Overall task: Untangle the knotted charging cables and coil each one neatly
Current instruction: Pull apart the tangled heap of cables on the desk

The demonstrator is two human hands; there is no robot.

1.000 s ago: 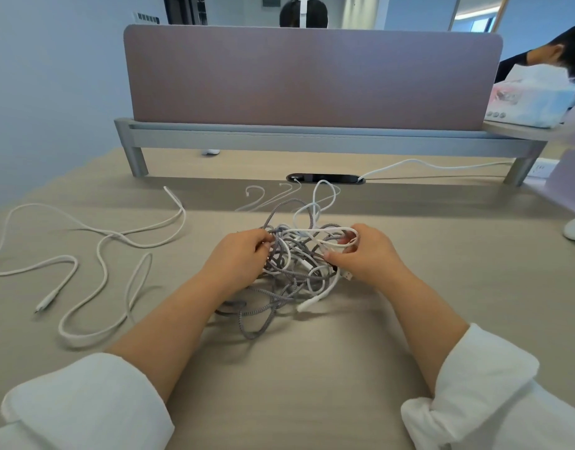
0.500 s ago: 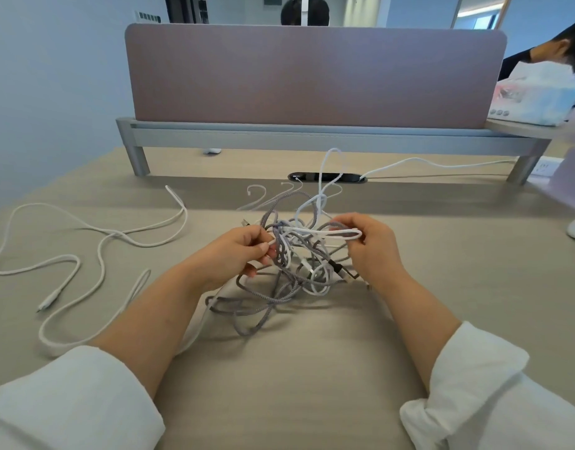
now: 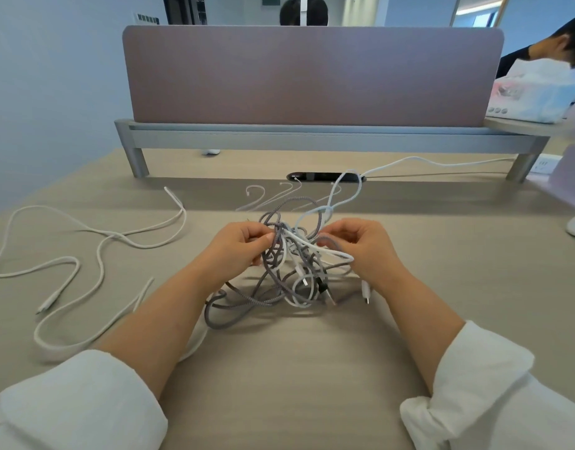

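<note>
The tangle of grey braided and white charging cables (image 3: 295, 264) hangs between both hands over the middle of the bench (image 3: 312, 368), with its lower loops resting on the surface. The left hand (image 3: 237, 245) pinches grey strands with curled fingers. The right hand (image 3: 367, 248) pinches a grey loop. A separate white cable (image 3: 99, 253) sprawls on the bench to the left.

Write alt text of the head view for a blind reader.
A left hand and right hand pinch strands of a tangle of grey and white charging cables, its lower loops resting on a beige desk. A separate white cable sprawls uncoiled at left.
</note>
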